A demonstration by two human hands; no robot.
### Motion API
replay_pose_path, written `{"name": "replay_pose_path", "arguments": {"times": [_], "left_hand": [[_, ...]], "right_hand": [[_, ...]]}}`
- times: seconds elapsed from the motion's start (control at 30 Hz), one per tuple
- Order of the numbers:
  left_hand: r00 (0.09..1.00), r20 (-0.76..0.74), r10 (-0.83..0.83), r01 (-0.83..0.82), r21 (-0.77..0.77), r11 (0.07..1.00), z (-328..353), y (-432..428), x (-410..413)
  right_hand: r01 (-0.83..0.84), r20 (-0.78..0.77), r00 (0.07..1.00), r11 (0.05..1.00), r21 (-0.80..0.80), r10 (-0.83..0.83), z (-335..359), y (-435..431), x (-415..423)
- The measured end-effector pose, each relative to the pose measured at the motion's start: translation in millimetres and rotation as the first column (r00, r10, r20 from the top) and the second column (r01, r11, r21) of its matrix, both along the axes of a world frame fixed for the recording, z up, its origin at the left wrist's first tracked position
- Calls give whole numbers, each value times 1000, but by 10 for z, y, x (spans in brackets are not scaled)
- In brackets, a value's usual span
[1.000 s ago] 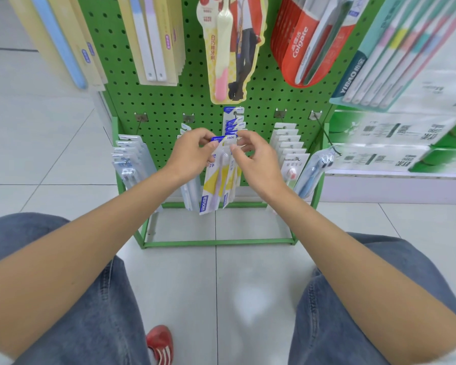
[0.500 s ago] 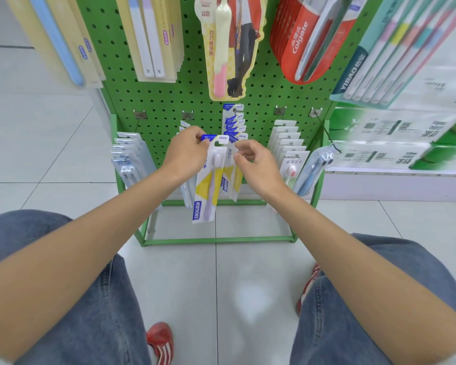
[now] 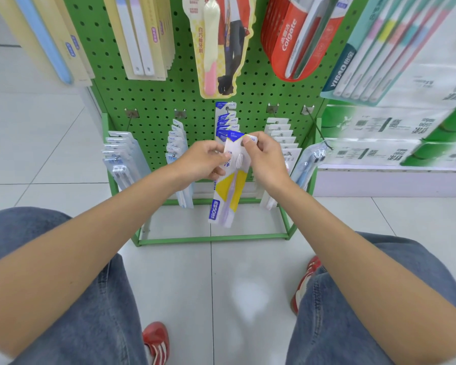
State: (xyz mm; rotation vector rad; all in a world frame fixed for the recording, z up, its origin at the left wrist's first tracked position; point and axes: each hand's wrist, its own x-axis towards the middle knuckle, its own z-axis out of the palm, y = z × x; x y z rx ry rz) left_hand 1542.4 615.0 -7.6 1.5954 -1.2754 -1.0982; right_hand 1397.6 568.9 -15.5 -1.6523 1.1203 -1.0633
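At floor level before a shop rack, crouches in jeans (image 3: 77,312) and red shoes (image 3: 156,341), forearms stretched forward. Grips a toothbrush pack (image 3: 228,196) two-handed: left hand (image 3: 203,164) curled round its left edge beside the brush head, right hand (image 3: 267,159) pinching the blue header at the top. Holds the pack in the air between the hands, long axis near upright, header up, foot hanging toward the floor and tilted slightly left. Faces, just behind and above that header, a row of like packs (image 3: 225,119) on the middle hook of the green pegboard (image 3: 153,101). Likely calls for a short move up and away to reach that hook, led by the right hand, the nearer of the two. Cannot make out the hook's tip or the header's hang hole, both covered by fingers and pack. Shows more packs on neighbouring hooks, upper ones cut off by the frame, those at right blurred.
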Motion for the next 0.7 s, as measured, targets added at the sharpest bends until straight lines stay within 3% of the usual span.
{"name": "replay_pose_path", "arguments": {"times": [0.13, 0.33, 0.47, 0.7], "left_hand": [[998, 26, -50, 49, 47, 998, -56, -5, -12], [999, -47, 8, -8, -7, 1000, -43, -82, -100], [998, -58, 34, -36, -35, 999, -34, -133, -206], [946, -247, 212, -231, -52, 971, 62, -277, -297]], "right_hand": [[6, 97, 995, 997, 79, -14, 23, -34, -95], [-36, 36, 999, 976, 216, 29, -50, -1, -227], [-80, 100, 994, 944, 320, 50, -96, 52, -338], [-209, -103, 960, 910, 359, 262, -290, 245, -548]]}}
